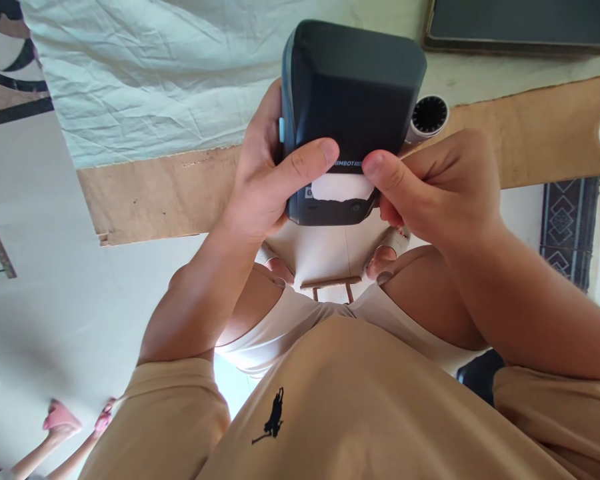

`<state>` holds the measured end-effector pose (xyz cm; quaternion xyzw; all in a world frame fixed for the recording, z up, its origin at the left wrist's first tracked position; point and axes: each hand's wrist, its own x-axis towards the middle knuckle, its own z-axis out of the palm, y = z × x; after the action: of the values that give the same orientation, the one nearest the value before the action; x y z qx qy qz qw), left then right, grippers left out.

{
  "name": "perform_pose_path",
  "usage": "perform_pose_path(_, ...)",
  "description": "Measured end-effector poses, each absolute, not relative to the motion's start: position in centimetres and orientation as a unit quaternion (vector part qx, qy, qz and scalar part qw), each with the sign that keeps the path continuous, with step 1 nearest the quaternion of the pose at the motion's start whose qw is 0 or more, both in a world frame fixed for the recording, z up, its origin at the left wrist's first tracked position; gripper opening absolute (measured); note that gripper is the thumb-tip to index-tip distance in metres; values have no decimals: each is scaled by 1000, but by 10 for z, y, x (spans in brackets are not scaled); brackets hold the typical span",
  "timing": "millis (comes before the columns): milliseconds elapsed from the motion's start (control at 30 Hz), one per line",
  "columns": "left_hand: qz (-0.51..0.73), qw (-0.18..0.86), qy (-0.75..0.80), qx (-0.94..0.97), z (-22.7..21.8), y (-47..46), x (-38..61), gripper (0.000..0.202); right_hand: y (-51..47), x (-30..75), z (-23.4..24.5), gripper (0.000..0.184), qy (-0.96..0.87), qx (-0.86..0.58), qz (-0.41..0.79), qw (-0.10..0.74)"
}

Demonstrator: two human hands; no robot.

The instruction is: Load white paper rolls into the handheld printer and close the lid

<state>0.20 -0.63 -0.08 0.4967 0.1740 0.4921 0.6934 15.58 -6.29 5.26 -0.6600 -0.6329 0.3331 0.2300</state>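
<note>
A dark label printer [355, 100] with a light blue side button and partly covered "NIIMBOT" lettering is held up over the table's near edge. A white label [343, 187] with a ragged lower edge lies across its front near the bottom. My left hand [265, 163] grips the printer's left side, thumb on its top face and fingers hidden beneath. My right hand [443, 183] is closed at the lower right edge, its thumb tip by the label's right end. Its other fingers are curled and partly hidden at the printer's side.
A pale green cloth [155, 73] covers the wooden table [170, 193]. A white roll or cylinder with a dark end [429, 115] stands right of the printer. At the back right lies a dark flat tray-like object [520, 23]. Another person's feet [63, 417] show at lower left.
</note>
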Motion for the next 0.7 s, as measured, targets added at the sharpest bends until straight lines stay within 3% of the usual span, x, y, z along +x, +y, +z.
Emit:
perform_pose_path(167,479,751,161,425,12,-15,5,29,-62,157,51,63,-648,-644,314,256)
perform_pose_path(333,450,783,185,387,16,-15,8,56,-63,158,45,62,-654,-642,298,266)
perform_pose_path(700,476,766,206,379,8,-8,6,45,-63,159,43,54,-680,-642,273,225)
